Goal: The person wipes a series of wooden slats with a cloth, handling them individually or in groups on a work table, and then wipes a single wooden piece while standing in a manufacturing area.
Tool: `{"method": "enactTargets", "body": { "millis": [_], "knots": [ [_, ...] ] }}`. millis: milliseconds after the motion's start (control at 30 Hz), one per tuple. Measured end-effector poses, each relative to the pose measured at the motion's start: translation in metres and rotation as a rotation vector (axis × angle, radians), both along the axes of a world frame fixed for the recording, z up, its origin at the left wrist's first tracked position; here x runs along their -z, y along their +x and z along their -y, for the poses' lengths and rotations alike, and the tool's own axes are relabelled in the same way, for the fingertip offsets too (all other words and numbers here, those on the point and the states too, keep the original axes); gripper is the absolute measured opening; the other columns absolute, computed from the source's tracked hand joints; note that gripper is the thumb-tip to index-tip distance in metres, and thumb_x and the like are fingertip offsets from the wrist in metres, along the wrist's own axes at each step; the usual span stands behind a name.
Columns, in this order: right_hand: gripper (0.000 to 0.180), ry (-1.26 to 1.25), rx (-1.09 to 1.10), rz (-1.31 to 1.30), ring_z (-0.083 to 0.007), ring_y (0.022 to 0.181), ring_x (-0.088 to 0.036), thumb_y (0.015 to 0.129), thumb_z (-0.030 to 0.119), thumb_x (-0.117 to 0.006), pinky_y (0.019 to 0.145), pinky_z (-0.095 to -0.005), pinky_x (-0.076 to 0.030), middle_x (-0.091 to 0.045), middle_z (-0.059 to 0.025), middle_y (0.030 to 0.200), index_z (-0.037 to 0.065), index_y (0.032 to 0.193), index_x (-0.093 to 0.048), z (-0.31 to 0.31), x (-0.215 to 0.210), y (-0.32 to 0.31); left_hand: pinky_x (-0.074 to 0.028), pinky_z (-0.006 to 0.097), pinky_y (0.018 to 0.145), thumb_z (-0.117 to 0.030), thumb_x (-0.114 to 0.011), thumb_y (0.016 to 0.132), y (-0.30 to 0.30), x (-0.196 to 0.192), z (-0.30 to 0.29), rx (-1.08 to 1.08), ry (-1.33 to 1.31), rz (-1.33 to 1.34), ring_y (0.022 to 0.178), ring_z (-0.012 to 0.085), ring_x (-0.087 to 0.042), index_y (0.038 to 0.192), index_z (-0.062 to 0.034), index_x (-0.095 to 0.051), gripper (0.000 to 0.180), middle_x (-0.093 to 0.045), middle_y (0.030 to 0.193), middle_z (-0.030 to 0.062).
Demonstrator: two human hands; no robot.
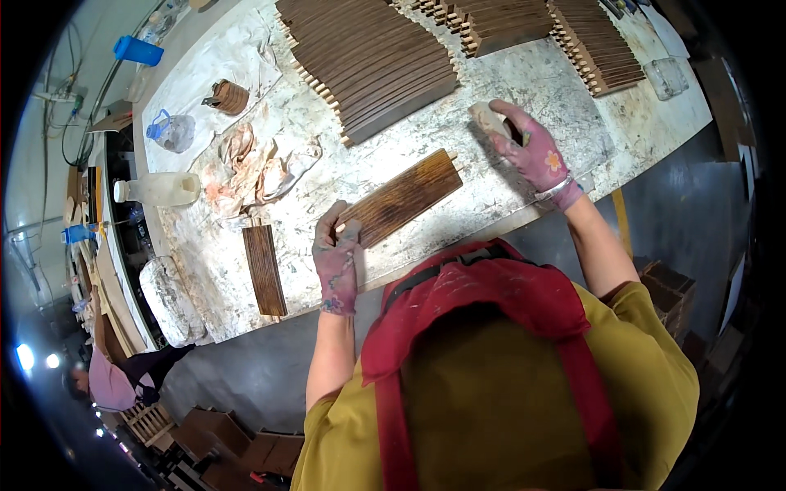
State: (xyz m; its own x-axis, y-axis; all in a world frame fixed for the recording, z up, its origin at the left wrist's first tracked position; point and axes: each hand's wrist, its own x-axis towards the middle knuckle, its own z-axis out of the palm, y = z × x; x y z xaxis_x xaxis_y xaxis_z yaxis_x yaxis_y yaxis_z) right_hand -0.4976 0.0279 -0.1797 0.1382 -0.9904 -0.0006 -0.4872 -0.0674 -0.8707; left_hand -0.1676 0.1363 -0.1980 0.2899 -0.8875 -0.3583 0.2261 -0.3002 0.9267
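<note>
A dark brown wooden board (pixel 405 199) with a pale dowel at its end lies at a slant on the table before me. My left hand (pixel 336 254), in a stained pink glove, is closed on its near left end. To the right, my right hand (pixel 536 155), in a flowered pink glove, is raised apart from the board. Its fingers curl round a pale, flat pad (pixel 489 121), whose exact kind I cannot make out. Left of my left hand lies a second, shorter-looking brown board (pixel 264 270) with dowels.
Rows of dowelled boards (pixel 372 61) stand packed at the back of the paint-smeared table (pixel 524 90). Stained rags (pixel 254 168), a brown-stained container (pixel 229 96), a clear jug (pixel 172 131) and a whitish bottle (pixel 164 189) occupy the left. Another person (pixel 115 380) is at far left.
</note>
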Motion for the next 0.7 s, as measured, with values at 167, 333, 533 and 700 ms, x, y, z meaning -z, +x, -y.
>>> {"method": "enactTargets", "body": {
  "millis": [167, 333, 533, 700],
  "knots": [
    [0.061, 0.092, -0.027, 0.298, -0.0233, 0.113, -0.059, 0.087, 0.041, -0.068, 0.099, -0.031, -0.044, -0.062, -0.015, 0.122, 0.001, 0.131, -0.053, -0.011, 0.013, 0.013, -0.041, 0.043, 0.1, -0.022, -0.067, 0.087, 0.013, -0.001, 0.013, 0.183, -0.373, 1.177, 0.115, 0.0339, -0.053, 0.116, -0.0049, -0.065, 0.034, -0.057, 0.12, 0.0183],
    [0.058, 0.182, 0.044, 0.148, -0.0148, 0.087, -0.054, 0.087, 0.039, -0.068, 0.079, -0.0288, -0.046, -0.06, -0.0064, 0.096, 0.0, 0.129, -0.056, -0.006, -0.003, 0.027, -0.04, 0.046, 0.101, -0.032, -0.074, 0.077, -0.04, -0.012, 0.025, 0.607, -0.463, 1.403, 0.116, 0.0359, -0.05, 0.127, -0.0083, -0.057, 0.058, -0.055, 0.12, 0.015],
    [0.062, 0.301, 0.057, 0.484, -0.012, 0.092, -0.054, 0.085, 0.033, -0.071, 0.081, -0.0242, -0.044, -0.061, -0.0048, 0.105, -0.002, 0.133, -0.053, -0.008, -0.002, 0.019, -0.041, 0.046, 0.1, -0.029, -0.076, 0.077, 0.003, -0.025, 0.007, 0.415, -0.274, 1.365, 0.115, 0.036, -0.05, 0.128, -0.0079, -0.057, 0.058, -0.055, 0.123, 0.0163],
    [0.063, 0.571, -0.07, 0.857, -0.0156, 0.092, -0.062, 0.085, 0.028, -0.074, 0.079, -0.0283, -0.053, -0.064, -0.0092, 0.108, -0.006, 0.132, -0.051, -0.017, 0.001, 0.005, -0.043, 0.046, 0.099, -0.029, -0.077, 0.076, 0.118, -0.035, -0.042, 0.042, 0.049, 1.277, 0.115, 0.0389, -0.052, 0.134, -0.0087, -0.053, 0.066, -0.055, 0.124, 0.0191]
  ]
}}
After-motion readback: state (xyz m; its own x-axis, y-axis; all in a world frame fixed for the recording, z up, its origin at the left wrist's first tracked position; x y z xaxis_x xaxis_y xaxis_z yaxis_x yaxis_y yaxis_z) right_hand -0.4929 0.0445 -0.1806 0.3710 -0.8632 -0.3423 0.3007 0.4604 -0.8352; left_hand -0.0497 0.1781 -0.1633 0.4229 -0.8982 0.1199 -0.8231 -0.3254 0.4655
